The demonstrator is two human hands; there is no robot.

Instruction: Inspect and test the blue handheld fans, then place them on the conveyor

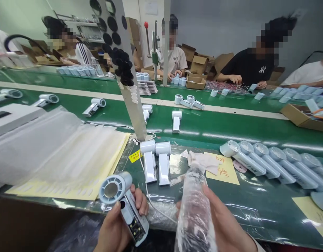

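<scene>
My left hand [119, 224] is closed around a light-blue handheld fan [135, 215]. Its round head faces up, and the handle is open along one side, baring a circuit board. In my right hand [224, 220] is a clear, crinkled, bottle-shaped plastic thing [194, 210], its narrow end pointing away from me. A whitish cloth [203, 161] shows right at that end; whether the two touch I cannot tell. Two more fans, a left one [150, 166] and a right one [164, 166], lie side by side just beyond my hands.
Wrapped fans [247, 162] line the right side. Yellow sheets [103, 175] under translucent film lie left. A metal post [132, 94] bearing black discs rises ahead. Beyond runs a green conveyor [216, 120] with several fans. People work across it, near a small carton [195, 83].
</scene>
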